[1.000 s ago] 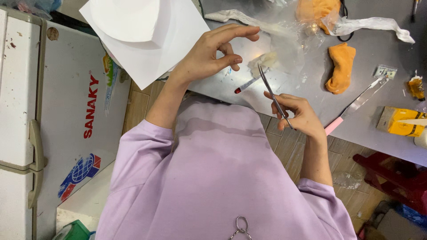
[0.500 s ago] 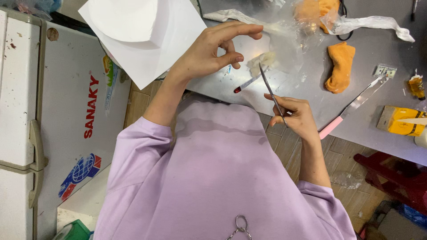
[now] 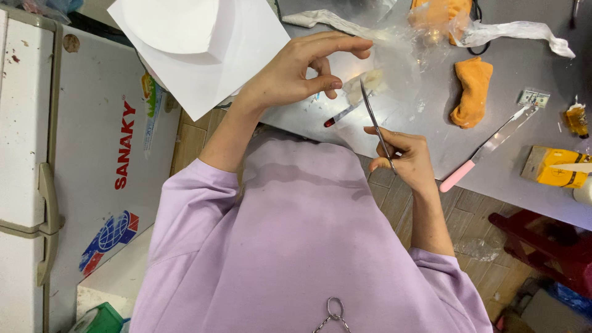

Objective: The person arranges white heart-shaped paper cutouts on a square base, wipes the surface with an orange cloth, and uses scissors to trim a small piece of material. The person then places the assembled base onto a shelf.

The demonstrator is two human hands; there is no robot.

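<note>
The right hand [image 3: 404, 157] is closed around the handles of slim metal scissors [image 3: 376, 126], whose long axis runs up and slightly left, tips pointing away from the body toward a small pale fluffy scrap [image 3: 364, 83]. The left hand [image 3: 302, 71] pinches thumb to fingers just beside that scrap; whether it grips anything I cannot tell. All this lies over a grey metal table [image 3: 431, 123]. Right of it lie a folded orange cloth [image 3: 473, 91], a pink-handled knife [image 3: 487, 148] and a yellow carton [image 3: 555, 166]. White paper sheets [image 3: 197, 49] overhang the left edge.
</note>
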